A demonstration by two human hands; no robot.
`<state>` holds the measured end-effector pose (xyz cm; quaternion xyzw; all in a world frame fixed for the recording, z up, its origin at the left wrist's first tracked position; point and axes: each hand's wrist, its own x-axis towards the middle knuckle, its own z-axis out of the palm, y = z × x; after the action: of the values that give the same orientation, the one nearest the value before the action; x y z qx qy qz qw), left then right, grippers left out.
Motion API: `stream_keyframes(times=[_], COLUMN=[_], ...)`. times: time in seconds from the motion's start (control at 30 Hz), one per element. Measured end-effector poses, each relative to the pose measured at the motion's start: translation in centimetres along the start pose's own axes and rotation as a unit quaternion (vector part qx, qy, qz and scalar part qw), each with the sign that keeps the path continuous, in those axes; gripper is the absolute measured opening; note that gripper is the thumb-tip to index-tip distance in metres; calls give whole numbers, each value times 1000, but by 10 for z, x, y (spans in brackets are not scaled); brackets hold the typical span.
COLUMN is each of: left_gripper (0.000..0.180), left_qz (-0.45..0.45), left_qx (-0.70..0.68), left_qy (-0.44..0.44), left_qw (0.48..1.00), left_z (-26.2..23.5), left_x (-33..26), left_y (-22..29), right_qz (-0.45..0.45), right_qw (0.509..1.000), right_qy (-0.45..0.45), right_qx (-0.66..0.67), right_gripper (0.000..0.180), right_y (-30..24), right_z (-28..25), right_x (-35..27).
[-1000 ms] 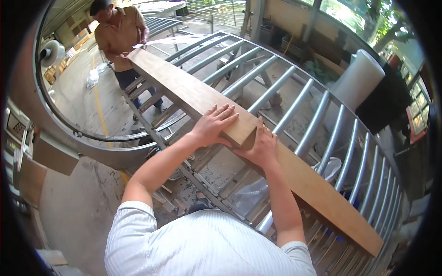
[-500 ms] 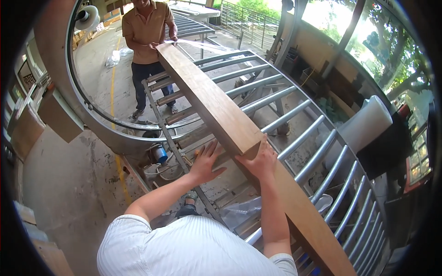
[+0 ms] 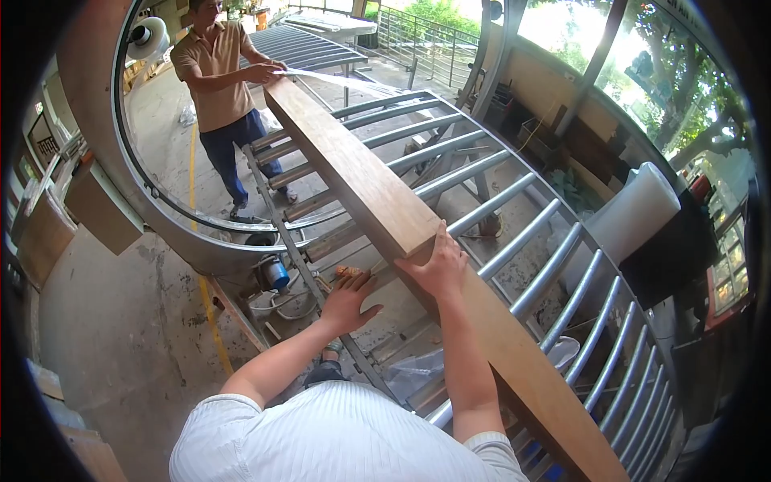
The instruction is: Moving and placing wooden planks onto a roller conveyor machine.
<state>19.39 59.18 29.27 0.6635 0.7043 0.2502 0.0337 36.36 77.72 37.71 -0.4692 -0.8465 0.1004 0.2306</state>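
A long wooden beam (image 3: 353, 165) lies along the roller conveyor, pointing away from me. My right hand (image 3: 438, 265) grips its near end, thumb on the left side and fingers at the right corner. A second wooden beam (image 3: 530, 361) lies behind that end, running toward the lower right under my right forearm. My left hand (image 3: 347, 305) holds nothing; its fingers are spread near the conveyor's left rail (image 3: 309, 277), left of the beam. At the far end a person (image 3: 221, 88) reaches across with a strip of clear film (image 3: 321, 76) at the beam's tip.
Metal rollers (image 3: 482, 213) cross the conveyor on the right. A big wrapping ring (image 3: 104, 153) surrounds the far part, carrying a film roll (image 3: 147, 38). A blue-capped motor (image 3: 275, 273) sits beside the left rail. A large white roll (image 3: 634, 209) leans at right.
The far beam has shifted slightly away, my right hand moving with its near end. My left hand has drawn back a little toward me. The other person has stepped left, arms now stretched toward the film.
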Motion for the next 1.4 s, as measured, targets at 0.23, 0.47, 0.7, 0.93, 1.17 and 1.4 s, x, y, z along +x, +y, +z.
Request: stream_keyframes(times=[0.23, 0.47, 0.7, 0.93, 1.17, 1.4], left_gripper=[71, 72, 68, 70, 73, 69], left_qz=[-16, -29, -28, -50, -29, -12], left_qx=[14, 6, 0, -34, -74, -121], left_qy=[-3, -15, -2, -24, -29, -39], left_qw=[1000, 999, 1000, 998, 996, 992], left_z=[-2, 2, -2, -12, -18, -22], left_x=[-1, 3, 5, 2, 1, -1], left_y=[3, -2, 0, -2, -13, -26], right_qz=[3, 16, 7, -18, -21, -22], right_qw=[1000, 999, 999, 999, 997, 999], right_qy=[1, -8, 9, 32, 28, 28], right_qx=[12, 33, 33, 32, 63, 37], right_gripper=[139, 141, 141, 138, 133, 134], right_y=[1, -1, 2, -7, -13, -22], right_z=[-6, -12, -10, -5, -9, -2], right_x=[-4, -1, -3, -4, 1, 5])
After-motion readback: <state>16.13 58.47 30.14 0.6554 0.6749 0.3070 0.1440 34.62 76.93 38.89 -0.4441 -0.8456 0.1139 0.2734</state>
